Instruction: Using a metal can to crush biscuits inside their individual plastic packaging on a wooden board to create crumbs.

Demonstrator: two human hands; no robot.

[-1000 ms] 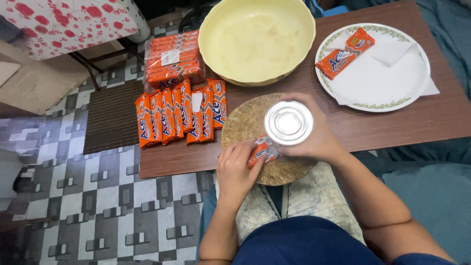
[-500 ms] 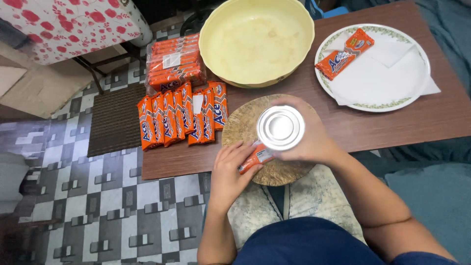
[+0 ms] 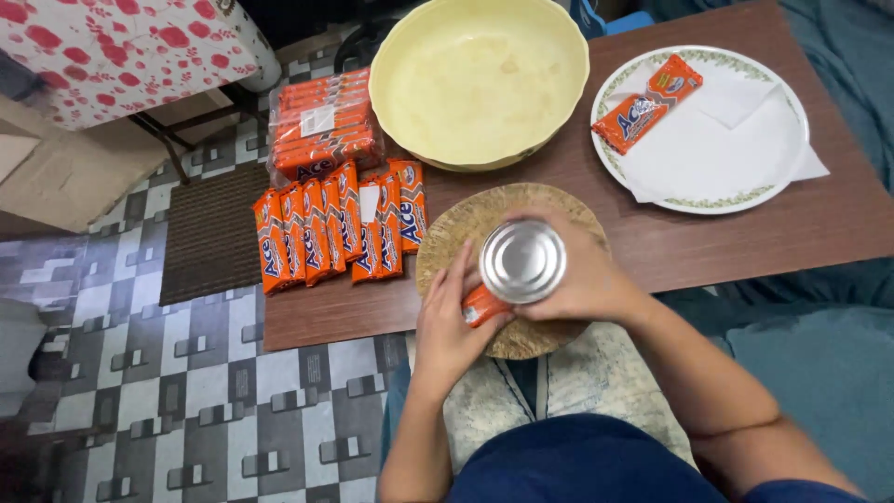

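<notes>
My right hand (image 3: 587, 279) grips a shiny steel cup (image 3: 522, 261), its round base facing up, pressed down over an orange biscuit packet (image 3: 482, 305). My left hand (image 3: 452, 321) holds that packet flat on a round wooden board (image 3: 484, 216) at the table's near edge. Only one end of the packet shows beneath the cup and fingers. A large cream bowl (image 3: 480, 79) stands empty behind the board.
Several orange biscuit packets (image 3: 340, 233) lie in a row left of the board, with a wrapped bundle of packets (image 3: 321, 126) behind them. A white plate (image 3: 736, 177) at the right carries one packet (image 3: 647, 102) and a paper napkin (image 3: 740, 102). Tiled floor lies left of the brown table (image 3: 838, 224).
The steel cup has shifted slightly left and down onto the packet. My left hand has closed in on the packet's end.
</notes>
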